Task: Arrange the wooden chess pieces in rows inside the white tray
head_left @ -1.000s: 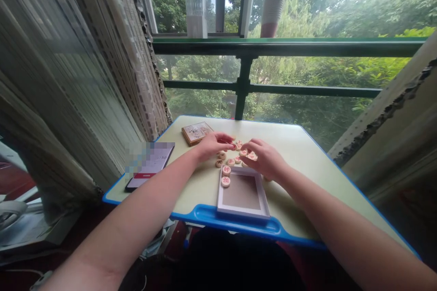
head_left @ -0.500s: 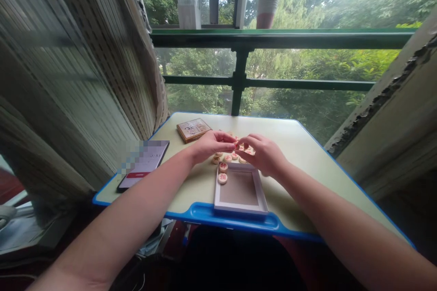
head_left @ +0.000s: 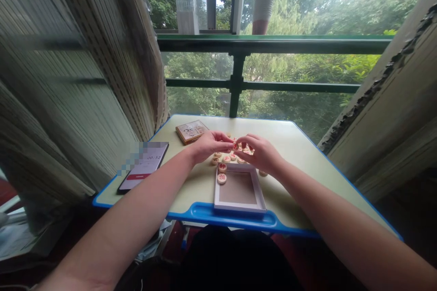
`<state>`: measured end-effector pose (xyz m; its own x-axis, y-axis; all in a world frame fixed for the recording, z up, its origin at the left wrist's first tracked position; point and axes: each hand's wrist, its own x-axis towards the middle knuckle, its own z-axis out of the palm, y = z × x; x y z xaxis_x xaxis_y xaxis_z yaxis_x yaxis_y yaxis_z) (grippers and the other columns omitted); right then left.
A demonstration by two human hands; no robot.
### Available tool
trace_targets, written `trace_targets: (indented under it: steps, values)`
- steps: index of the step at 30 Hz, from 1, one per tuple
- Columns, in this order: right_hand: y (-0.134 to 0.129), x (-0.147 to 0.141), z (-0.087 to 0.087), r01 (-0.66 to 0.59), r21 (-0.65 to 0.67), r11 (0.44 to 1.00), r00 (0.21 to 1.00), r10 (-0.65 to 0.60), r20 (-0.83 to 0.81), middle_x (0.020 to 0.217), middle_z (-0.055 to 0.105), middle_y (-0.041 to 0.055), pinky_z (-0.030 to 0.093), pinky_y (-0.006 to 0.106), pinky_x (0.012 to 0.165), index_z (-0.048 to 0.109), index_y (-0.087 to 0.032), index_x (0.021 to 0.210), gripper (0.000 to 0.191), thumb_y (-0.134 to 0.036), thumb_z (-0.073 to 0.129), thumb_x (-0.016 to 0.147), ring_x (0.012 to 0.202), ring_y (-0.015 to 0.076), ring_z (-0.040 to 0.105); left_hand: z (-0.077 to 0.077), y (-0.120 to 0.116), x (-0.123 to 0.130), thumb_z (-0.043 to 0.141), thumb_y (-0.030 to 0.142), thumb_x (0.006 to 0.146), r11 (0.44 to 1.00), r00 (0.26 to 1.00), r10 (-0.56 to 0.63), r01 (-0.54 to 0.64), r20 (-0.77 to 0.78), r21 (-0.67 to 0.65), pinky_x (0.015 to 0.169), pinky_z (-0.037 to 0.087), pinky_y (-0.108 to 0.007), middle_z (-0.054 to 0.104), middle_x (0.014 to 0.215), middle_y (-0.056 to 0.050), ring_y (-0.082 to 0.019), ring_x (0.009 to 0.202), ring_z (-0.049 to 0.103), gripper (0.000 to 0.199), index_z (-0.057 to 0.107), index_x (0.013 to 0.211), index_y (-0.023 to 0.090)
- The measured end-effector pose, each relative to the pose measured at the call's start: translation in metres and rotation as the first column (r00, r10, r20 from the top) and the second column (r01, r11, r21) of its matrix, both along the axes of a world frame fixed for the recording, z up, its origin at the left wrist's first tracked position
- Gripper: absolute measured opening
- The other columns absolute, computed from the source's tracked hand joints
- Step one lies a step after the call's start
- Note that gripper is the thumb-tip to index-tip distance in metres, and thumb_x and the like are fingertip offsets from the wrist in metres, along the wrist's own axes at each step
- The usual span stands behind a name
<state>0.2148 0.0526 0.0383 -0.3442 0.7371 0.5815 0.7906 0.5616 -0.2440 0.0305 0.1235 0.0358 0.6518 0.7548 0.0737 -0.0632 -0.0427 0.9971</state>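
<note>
Between the fingertips of my left hand (head_left: 213,144) and my right hand (head_left: 258,151) is a round wooden piece (head_left: 235,146) with a red character, and both hands pinch it. Several similar pieces (head_left: 227,158) lie on the table beneath and around my fingers, some partly hidden by them. Just in front stands an open shallow white box (head_left: 261,193). Two pieces sit in its left side, one (head_left: 222,167) in the upper corner and another (head_left: 221,178) right below it. One more piece (head_left: 262,173) shows beside the box, under my right hand.
A lidded box (head_left: 191,131) lies at the table's back left. A phone (head_left: 145,166) showing a timer rests at the left edge. The pale table (head_left: 293,141) has a blue rim with a tray groove at the front. Curtains hang on both sides, and a green railing runs behind.
The held piece now shows its red character more plainly between my fingertips. The view has shifted slightly, and a piece beside the box under my right hand is easier to see.
</note>
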Motion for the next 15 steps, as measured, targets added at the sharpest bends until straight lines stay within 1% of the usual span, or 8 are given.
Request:
trace_targets:
  steps: [2, 3, 5, 7, 9, 11, 15]
  values:
    - [-0.001, 0.0, 0.001, 0.009, 0.008, 1.0, 1.0, -0.009, -0.027, 0.076, 0.061, 0.0036, 0.042, 0.024, 0.06, 0.062, -0.019, 0.087, 0.016, -0.033, 0.059, 0.08, 0.064, 0.0131, 0.054, 0.002, -0.002, 0.002, 0.081, 0.03, 0.055, 1.0, 1.0, -0.008, 0.008, -0.002, 0.003, 0.068, 0.05, -0.031, 0.068, 0.076, -0.007, -0.015, 0.069, 0.063, 0.033, 0.066, 0.076, 0.009]
    - [-0.002, 0.0, 0.002, 0.019, 0.011, 1.0, 0.999, -0.019, -0.044, 0.076, 0.06, 0.0035, 0.041, 0.024, 0.06, 0.062, -0.019, 0.086, 0.016, -0.033, 0.06, 0.079, 0.064, 0.0129, 0.054, 0.002, -0.002, 0.002, 0.081, 0.03, 0.055, 1.0, 1.0, 0.006, -0.006, 0.01, 0.005, 0.064, 0.05, -0.029, 0.067, 0.076, -0.007, -0.015, 0.069, 0.062, 0.033, 0.066, 0.076, 0.009]
    - [-0.005, -0.002, 0.004, 0.024, -0.007, 1.0, 0.998, -0.024, -0.065, 0.074, 0.06, 0.003, 0.041, 0.024, 0.06, 0.062, -0.018, 0.083, 0.016, -0.033, 0.061, 0.078, 0.063, 0.0123, 0.053, 0.004, -0.002, 0.004, 0.079, 0.032, 0.057, 0.996, 0.993, 0.084, -0.085, 0.078, 0.0, 0.054, 0.046, -0.024, 0.064, 0.072, -0.005, -0.013, 0.065, 0.06, 0.032, 0.064, 0.075, 0.01]
    - [-0.009, -0.006, 0.006, -0.033, -0.069, 0.997, 0.999, 0.03, -0.036, 0.07, 0.059, 0.0016, 0.04, 0.023, 0.059, 0.062, -0.018, 0.08, 0.017, -0.034, 0.063, 0.076, 0.061, 0.0114, 0.051, 0.005, -0.001, 0.005, 0.075, 0.035, 0.06, 0.979, 0.961, 0.2, -0.201, 0.188, -0.017, 0.046, 0.039, -0.019, 0.059, 0.065, -0.001, -0.009, 0.058, 0.054, 0.03, 0.061, 0.071, 0.011]
    - [-0.014, -0.012, 0.006, -0.117, -0.152, 0.981, 0.992, 0.124, 0.037, 0.066, 0.058, 0.0003, 0.038, 0.023, 0.057, 0.063, -0.018, 0.078, 0.02, -0.037, 0.065, 0.075, 0.059, 0.0107, 0.05, 0.006, 0.002, 0.005, 0.073, 0.035, 0.062, 0.965, 0.929, 0.258, -0.26, 0.265, -0.027, 0.043, 0.033, -0.017, 0.055, 0.062, 0.001, -0.005, 0.052, 0.048, 0.028, 0.059, 0.068, 0.012]
    - [-0.018, -0.019, 0.004, -0.164, -0.203, 0.965, 0.976, 0.189, 0.109, 0.065, 0.058, 0.0004, 0.037, 0.022, 0.057, 0.064, -0.018, 0.077, 0.023, -0.041, 0.065, 0.075, 0.059, 0.0109, 0.05, 0.005, 0.003, 0.004, 0.073, 0.035, 0.062, 0.966, 0.929, 0.253, -0.259, 0.271, -0.013, 0.042, 0.031, -0.017, 0.053, 0.06, 0.002, -0.004, 0.049, 0.044, 0.027, 0.058, 0.067, 0.012]
    - [-0.022, -0.027, -0.004, -0.175, -0.184, 0.967, 0.957, 0.212, 0.201, 0.069, 0.061, 0.0017, 0.036, 0.023, 0.057, 0.064, -0.019, 0.078, 0.024, -0.043, 0.065, 0.075, 0.063, 0.0125, 0.052, 0.002, 0.005, 0.005, 0.072, 0.036, 0.061, 0.973, 0.955, 0.224, -0.231, 0.192, 0.013, 0.042, 0.029, -0.019, 0.049, 0.054, 0.003, -0.004, 0.046, 0.041, 0.027, 0.058, 0.063, 0.013]
